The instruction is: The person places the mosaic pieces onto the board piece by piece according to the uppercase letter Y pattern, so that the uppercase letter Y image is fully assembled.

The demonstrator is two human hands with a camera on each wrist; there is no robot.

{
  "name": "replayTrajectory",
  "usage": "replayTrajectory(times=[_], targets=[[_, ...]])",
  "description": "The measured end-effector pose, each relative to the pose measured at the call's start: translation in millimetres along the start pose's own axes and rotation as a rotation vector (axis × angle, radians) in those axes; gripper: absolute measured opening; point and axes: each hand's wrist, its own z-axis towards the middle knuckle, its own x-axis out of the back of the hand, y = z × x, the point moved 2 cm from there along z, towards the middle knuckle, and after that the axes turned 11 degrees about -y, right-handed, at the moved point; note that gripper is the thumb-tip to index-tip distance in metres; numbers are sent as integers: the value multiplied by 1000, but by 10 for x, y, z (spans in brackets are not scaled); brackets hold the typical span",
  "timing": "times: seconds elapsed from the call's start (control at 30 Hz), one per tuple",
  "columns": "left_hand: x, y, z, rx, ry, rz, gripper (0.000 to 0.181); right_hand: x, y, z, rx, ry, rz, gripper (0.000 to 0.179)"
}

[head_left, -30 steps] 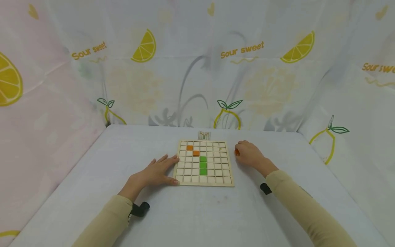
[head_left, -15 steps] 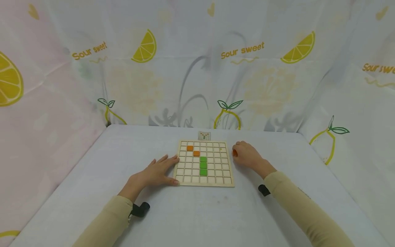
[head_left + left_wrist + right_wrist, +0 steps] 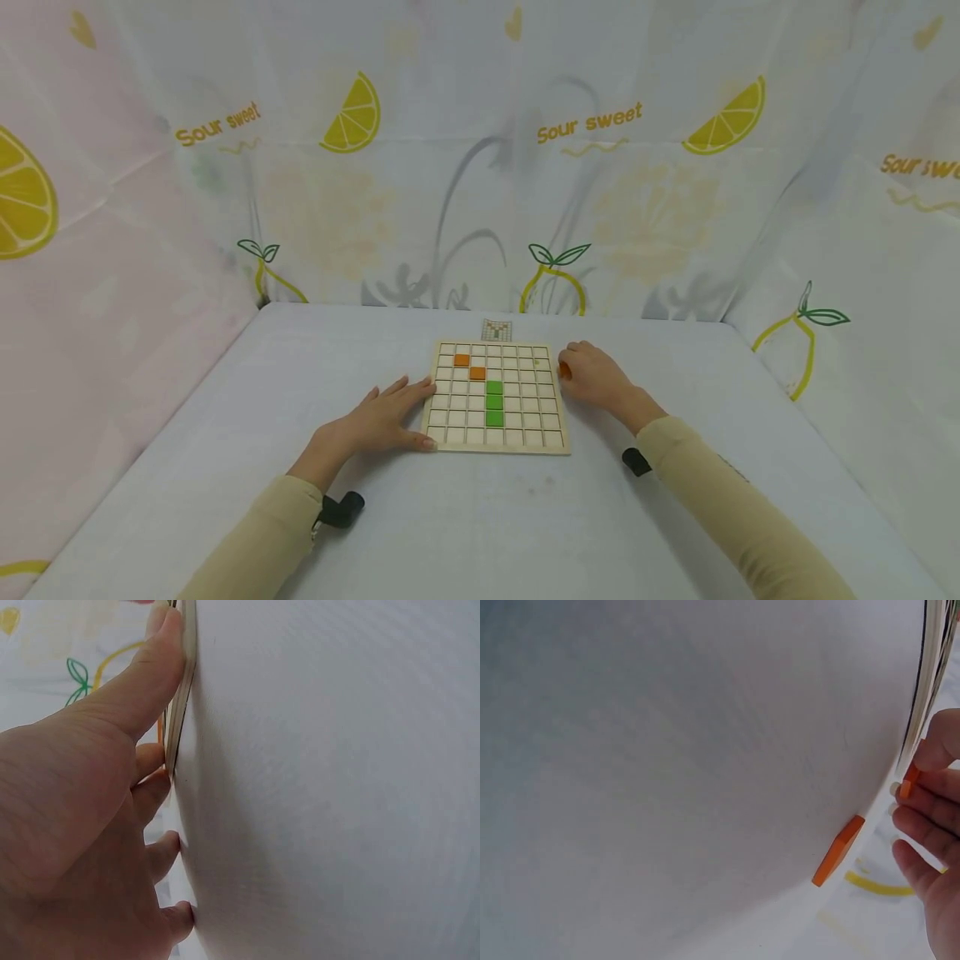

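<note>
A pale wooden grid board (image 3: 527,417) lies flat on the table, carrying two orange tiles (image 3: 477,373) set diagonally and a column of three green tiles (image 3: 494,402). With fingers spread, my left hand (image 3: 378,418) rests along the board's left edge; its thumb (image 3: 154,675) touches the near left corner. Just beyond the right edge, my right hand (image 3: 600,377) pinches an orange tile (image 3: 911,780) between thumb and fingers. Another loose orange tile (image 3: 838,851) lies on the table in the right wrist view; the head view does not show it, probably hidden by the hand.
A small printed grid card (image 3: 497,330) lies behind the board's far edge. White cloth covers the table (image 3: 480,533). Curtains (image 3: 480,183) with lemon prints rise at the back and both sides.
My right hand, with the orange tile in it, has moved slightly left toward the board's right edge. The left hand and the tiles on the board have stayed put.
</note>
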Motion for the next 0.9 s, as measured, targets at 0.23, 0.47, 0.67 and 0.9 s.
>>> replayTrajectory(times=[0.23, 0.47, 0.67, 0.9], targets=[[5, -8, 0, 0, 0, -1, 97, 3, -61, 8, -11, -52, -6, 9], [3, -7, -14, 0, -4, -7, 97, 21, -116, 2, 18, -29, -13, 12], [11, 5, -25, 3, -5, -6, 98, 43, -150, 7, 28, -36, -3, 14], [-1, 7, -20, 11, -3, -9, 98, 38, -184, 40, 35, -54, 32, 16]])
